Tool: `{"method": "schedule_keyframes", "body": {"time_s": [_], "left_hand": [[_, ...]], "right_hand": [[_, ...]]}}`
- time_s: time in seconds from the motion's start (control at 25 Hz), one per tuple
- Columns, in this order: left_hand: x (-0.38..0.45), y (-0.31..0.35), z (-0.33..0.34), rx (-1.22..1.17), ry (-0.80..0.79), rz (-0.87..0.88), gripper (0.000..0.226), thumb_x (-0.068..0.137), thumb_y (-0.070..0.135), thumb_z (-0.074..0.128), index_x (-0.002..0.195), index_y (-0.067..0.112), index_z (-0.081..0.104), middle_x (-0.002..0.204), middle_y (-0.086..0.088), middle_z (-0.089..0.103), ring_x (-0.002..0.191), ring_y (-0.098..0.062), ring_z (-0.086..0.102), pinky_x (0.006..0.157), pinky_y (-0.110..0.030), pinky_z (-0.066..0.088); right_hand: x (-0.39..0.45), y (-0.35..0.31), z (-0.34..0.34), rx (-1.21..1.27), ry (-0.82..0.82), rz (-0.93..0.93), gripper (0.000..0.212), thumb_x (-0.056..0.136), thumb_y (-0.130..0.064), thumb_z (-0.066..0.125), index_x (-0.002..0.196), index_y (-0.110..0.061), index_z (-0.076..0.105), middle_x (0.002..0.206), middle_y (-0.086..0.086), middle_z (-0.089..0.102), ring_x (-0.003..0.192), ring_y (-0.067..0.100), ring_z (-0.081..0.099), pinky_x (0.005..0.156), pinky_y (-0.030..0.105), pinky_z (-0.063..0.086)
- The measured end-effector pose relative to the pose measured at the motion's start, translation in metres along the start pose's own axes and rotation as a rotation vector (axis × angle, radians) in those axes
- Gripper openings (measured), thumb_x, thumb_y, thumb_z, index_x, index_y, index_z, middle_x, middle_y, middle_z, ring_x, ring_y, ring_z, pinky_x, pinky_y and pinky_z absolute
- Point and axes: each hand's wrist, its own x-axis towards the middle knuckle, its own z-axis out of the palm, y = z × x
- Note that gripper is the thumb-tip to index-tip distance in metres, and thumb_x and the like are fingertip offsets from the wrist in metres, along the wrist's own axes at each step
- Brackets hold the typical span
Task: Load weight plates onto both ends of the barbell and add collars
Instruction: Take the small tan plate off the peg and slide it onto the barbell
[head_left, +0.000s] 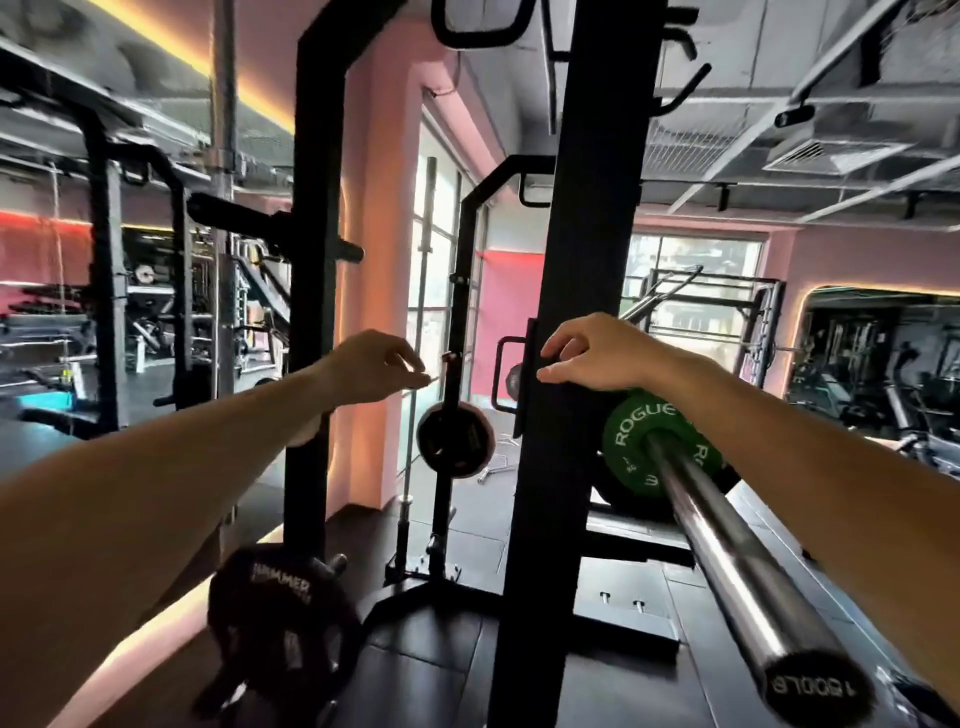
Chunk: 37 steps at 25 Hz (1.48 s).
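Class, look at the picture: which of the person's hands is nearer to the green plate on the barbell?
The right hand. It hovers just above the green plate, fingers spread by the black rack upright. The left hand is on the other side of that upright, well left of the plate.

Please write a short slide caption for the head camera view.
Both empty hands, left hand and right hand, reach past the barbell sleeve, already carrying a green plate.

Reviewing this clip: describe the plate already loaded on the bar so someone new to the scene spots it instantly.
Start at the thick black rack upright in the middle of the view, then follow the chrome barbell sleeve running up from the lower right. The green plate sits on that sleeve beside the upright, under the right hand. It alone is green with white ROGUE lettering; the other plates are black.
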Motion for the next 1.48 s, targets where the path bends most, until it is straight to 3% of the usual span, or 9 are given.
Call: {"method": "schedule_keyframes", "body": {"time_s": [0.32, 0.48, 0.56, 0.68, 0.84, 0.96, 1.12, 1.32, 1.48], "left_hand": [[-0.074, -0.168, -0.097, 0.094, -0.031, -0.112, 0.014, 0.082, 0.034, 0.083, 0.090, 0.025, 0.074, 0.080, 0.011, 0.071, 0.075, -0.009, 0.066, 0.065, -0.021, 0.048], [-0.099, -0.229, -0.128, 0.088, -0.054, -0.150, 0.009, 0.081, 0.035, 0.083, 0.083, 0.032, 0.074, 0.076, 0.013, 0.070, 0.068, 0.001, 0.062, 0.057, -0.010, 0.041], [-0.106, -0.249, -0.138, 0.078, -0.072, -0.165, 0.008, 0.082, 0.032, 0.083, 0.083, 0.031, 0.074, 0.074, 0.018, 0.065, 0.066, 0.002, 0.058, 0.057, -0.012, 0.040], [-0.107, -0.272, -0.150, 0.064, -0.075, -0.182, 0.017, 0.084, 0.033, 0.081, 0.095, 0.021, 0.078, 0.080, 0.008, 0.070, 0.070, -0.008, 0.062, 0.063, -0.020, 0.046], [-0.098, -0.296, -0.152, 0.074, -0.062, -0.193, 0.023, 0.086, 0.036, 0.080, 0.100, 0.018, 0.077, 0.092, 0.000, 0.075, 0.075, -0.006, 0.065, 0.062, -0.014, 0.045], [-0.077, -0.321, -0.146, 0.062, -0.066, -0.206, 0.021, 0.087, 0.037, 0.078, 0.099, 0.021, 0.076, 0.093, 0.003, 0.074, 0.081, -0.009, 0.068, 0.069, -0.021, 0.050], [-0.025, -0.366, -0.128, 0.044, -0.040, -0.229, 0.005, 0.090, 0.035, 0.074, 0.087, 0.032, 0.070, 0.091, 0.003, 0.073, 0.084, -0.017, 0.070, 0.077, -0.032, 0.055], [0.072, -0.422, -0.091, 0.037, -0.047, -0.275, 0.005, 0.091, 0.033, 0.072, 0.091, 0.035, 0.067, 0.092, 0.007, 0.070, 0.084, -0.014, 0.068, 0.078, -0.030, 0.054], [0.133, -0.447, -0.057, -0.030, -0.106, -0.324, 0.032, 0.093, 0.035, 0.071, 0.121, 0.023, 0.064, 0.110, 0.004, 0.066, 0.092, -0.015, 0.068, 0.074, -0.027, 0.055]], "right_hand": [[0.017, -0.138, 0.120, -0.002, -0.139, -0.016, 0.030, 0.085, -0.041, 0.076, 0.110, -0.025, 0.070, 0.113, 0.000, 0.067, 0.106, 0.020, 0.063, 0.089, 0.029, 0.049], [0.021, -0.188, 0.187, 0.075, -0.227, 0.008, 0.034, 0.085, -0.036, 0.078, 0.115, -0.022, 0.070, 0.112, 0.002, 0.069, 0.104, 0.019, 0.063, 0.084, 0.024, 0.045], [0.028, -0.207, 0.207, 0.085, -0.255, 0.009, 0.035, 0.085, -0.036, 0.078, 0.116, -0.022, 0.070, 0.111, 0.002, 0.070, 0.106, 0.019, 0.062, 0.089, 0.024, 0.044], [0.047, -0.227, 0.227, 0.111, -0.233, 0.003, 0.032, 0.084, -0.036, 0.078, 0.112, -0.022, 0.071, 0.106, 0.003, 0.071, 0.101, 0.019, 0.064, 0.085, 0.024, 0.048], [0.074, -0.230, 0.254, 0.166, -0.249, 0.004, 0.021, 0.081, -0.037, 0.080, 0.097, -0.033, 0.067, 0.098, -0.002, 0.071, 0.085, 0.011, 0.063, 0.062, 0.014, 0.041], [0.109, -0.223, 0.277, 0.206, -0.231, 0.015, 0.020, 0.079, -0.037, 0.082, 0.085, -0.038, 0.063, 0.092, -0.003, 0.070, 0.073, 0.007, 0.063, 0.051, 0.007, 0.039], [0.175, -0.202, 0.325, 0.268, -0.231, 0.026, 0.023, 0.076, -0.037, 0.084, 0.078, -0.042, 0.062, 0.090, -0.003, 0.070, 0.074, 0.007, 0.064, 0.062, 0.015, 0.045], [0.272, -0.164, 0.377, 0.345, -0.209, 0.051, 0.029, 0.075, -0.038, 0.084, 0.086, -0.044, 0.058, 0.082, -0.011, 0.067, 0.081, 0.008, 0.066, 0.064, 0.017, 0.045], [0.325, -0.143, 0.408, 0.402, -0.136, 0.138, 0.058, 0.071, -0.046, 0.083, 0.123, -0.032, 0.060, 0.094, -0.008, 0.066, 0.088, 0.010, 0.064, 0.063, 0.018, 0.044]]}}
